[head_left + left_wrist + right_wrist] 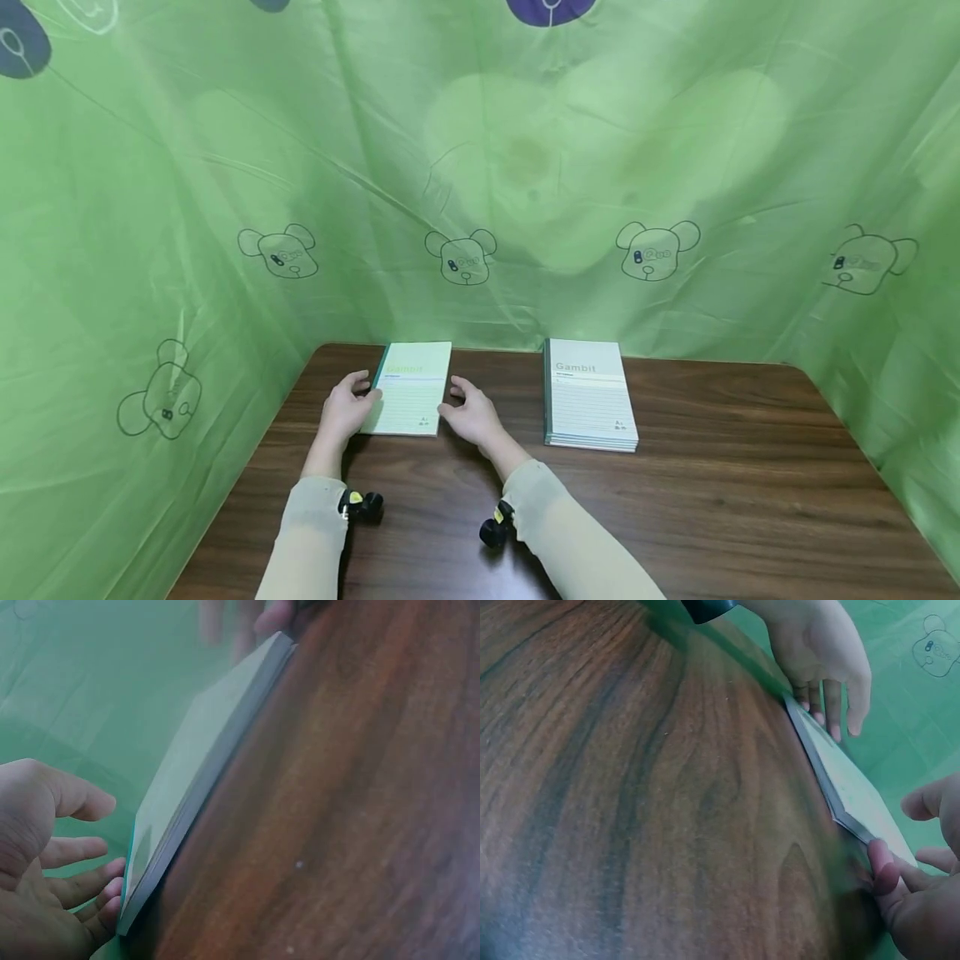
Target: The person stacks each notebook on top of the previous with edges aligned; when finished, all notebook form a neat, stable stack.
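Observation:
A notebook (408,400) with a pale green-tinted lined cover and a teal spine lies flat near the table's far left. In the left wrist view its edge looks thick, with layers; I cannot tell how many notebooks lie there. At the spine side, my left hand (347,408) touches the edge with its fingertips, the thumb (86,802) lifted apart. My right hand (474,414) is at the opposite edge, its lower fingers (883,874) against it and the thumb (922,802) raised away from the cover.
To the right stands a neat stack of several notebooks (590,396), the top one marked "Gambit". Both lie on a dark wooden table (712,508). A green curtain (525,183) with mouse-head drawings hangs behind and at the sides. Small black cameras (367,507) sit on both wrists.

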A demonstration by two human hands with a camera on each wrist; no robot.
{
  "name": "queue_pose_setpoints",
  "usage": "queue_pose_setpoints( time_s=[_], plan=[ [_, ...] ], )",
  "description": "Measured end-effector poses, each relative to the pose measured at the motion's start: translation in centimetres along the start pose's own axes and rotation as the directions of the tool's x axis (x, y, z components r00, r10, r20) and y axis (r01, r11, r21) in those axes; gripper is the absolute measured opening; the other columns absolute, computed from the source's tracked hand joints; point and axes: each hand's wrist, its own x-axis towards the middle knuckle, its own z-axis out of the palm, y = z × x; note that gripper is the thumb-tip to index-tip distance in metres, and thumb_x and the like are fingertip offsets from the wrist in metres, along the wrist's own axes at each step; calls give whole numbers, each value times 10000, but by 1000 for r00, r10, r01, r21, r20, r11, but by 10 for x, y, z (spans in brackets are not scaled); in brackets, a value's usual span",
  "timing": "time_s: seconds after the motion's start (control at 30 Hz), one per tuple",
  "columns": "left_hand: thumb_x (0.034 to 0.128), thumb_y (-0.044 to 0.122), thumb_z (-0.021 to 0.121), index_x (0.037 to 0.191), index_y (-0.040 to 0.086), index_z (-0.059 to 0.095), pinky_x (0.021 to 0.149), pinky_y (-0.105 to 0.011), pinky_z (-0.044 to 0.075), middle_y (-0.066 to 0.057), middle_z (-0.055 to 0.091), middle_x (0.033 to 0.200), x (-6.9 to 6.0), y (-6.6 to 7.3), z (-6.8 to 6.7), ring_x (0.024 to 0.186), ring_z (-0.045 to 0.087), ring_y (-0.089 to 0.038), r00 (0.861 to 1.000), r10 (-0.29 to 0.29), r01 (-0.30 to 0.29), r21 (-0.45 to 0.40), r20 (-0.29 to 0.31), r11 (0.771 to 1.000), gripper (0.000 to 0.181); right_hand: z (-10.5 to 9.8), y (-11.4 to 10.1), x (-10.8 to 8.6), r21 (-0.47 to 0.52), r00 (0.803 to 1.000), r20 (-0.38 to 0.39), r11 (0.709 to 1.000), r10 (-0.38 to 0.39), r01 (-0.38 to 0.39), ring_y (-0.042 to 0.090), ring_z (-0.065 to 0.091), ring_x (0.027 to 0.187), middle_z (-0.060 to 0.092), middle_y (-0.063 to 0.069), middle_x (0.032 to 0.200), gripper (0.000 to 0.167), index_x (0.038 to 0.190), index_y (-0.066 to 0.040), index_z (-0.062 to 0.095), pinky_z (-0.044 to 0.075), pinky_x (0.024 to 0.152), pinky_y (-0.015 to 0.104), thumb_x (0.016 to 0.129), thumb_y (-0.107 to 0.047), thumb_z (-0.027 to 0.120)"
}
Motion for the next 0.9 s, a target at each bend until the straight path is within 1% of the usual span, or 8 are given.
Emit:
queue_pose_setpoints(
  time_s=[0.13, 0.23, 0.37, 0.5, 0.6, 0.7, 0.77, 0.9],
  plan=[
    [1075, 228, 645, 1588, -10, 501, 1105, -581, 457, -270, 573, 1531, -2, 0, 3, 1327, 564, -430, 1000, 7, -6, -8, 9, 1000, 583, 3, 2, 0, 8, 999, 33, 1000, -28, 27, 240, 702, 1072, 657, 170, 1481, 622, 1610, -15, 496, 560, 999, 462, 1031, -133, 691],
    [1077, 224, 648, 1578, -6, 518, 1103, -564, 451, -265, 554, 1544, -2, 2, 6, 1329, 546, -419, 1000, 0, 1, -30, 13, 1000, 566, 4, 2, -2, 13, 999, 40, 999, -35, 35, 249, 697, 1069, 665, 173, 1463, 603, 1589, -6, 518, 569, 972, 454, 1021, -115, 689],
    [1073, 209, 662, 1572, 12, 533, 1039, -504, 449, -237, 553, 1528, -2, 1, 9, 1265, 526, -369, 1000, -25, 26, -71, 7, 997, 552, 5, 5, -3, 21, 999, 36, 999, -34, 33, 265, 686, 1097, 656, 171, 1475, 598, 1574, 5, 527, 563, 980, 468, 1012, -104, 701],
    [1058, 132, 642, 1571, 19, 535, 968, -450, 445, -217, 554, 1496, -2, -1, 11, 1190, 517, -333, 999, -30, 27, -102, -25, 994, 537, 6, 8, -2, 23, 999, 35, 999, -39, 38, 243, 684, 1077, 644, 167, 1492, 611, 1571, 19, 522, 568, 948, 444, 1000, -88, 709],
    [1009, 19, 594, 1575, 9, 526, 958, -429, 455, -236, 544, 1499, -5, 1, 11, 1224, 525, -362, 997, -49, 39, -160, -58, 986, 570, 6, 8, -3, 16, 999, 38, 999, -37, 37, 206, 674, 1039, 644, 150, 1497, 617, 1575, 22, 517, 563, 908, 403, 998, -83, 706],
    [978, -39, 568, 1593, -11, 496, 936, -377, 508, -275, 539, 1516, -7, 4, 12, 1277, 555, -389, 994, -98, 81, -259, -52, 962, 619, 5, 7, -4, 0, 999, 29, 1000, -26, 26, 185, 655, 1026, 667, 136, 1440, 614, 1571, 23, 522, 553, 905, 382, 996, -91, 704],
    [1013, -21, 587, 1615, -19, 460, 888, -317, 542, -295, 538, 1516, -9, 4, 12, 1276, 583, -365, 989, -144, 132, -336, -12, 933, 615, 4, 7, -5, -23, 1000, 15, 999, -24, 25, 184, 645, 1024, 681, 128, 1363, 598, 1554, 25, 542, 549, 917, 385, 995, -109, 706],
    [1080, 33, 588, 1637, -16, 430, 784, -256, 590, -284, 542, 1489, -12, 7, 12, 1118, 673, -270, 972, -224, 233, -450, 74, 862, 580, 3, 7, -6, -35, 1000, -9, 999, -19, 19, 171, 634, 1011, 665, 93, 1220, 555, 1518, 11, 594, 542, 931, 380, 1002, -160, 701]
  ],
)
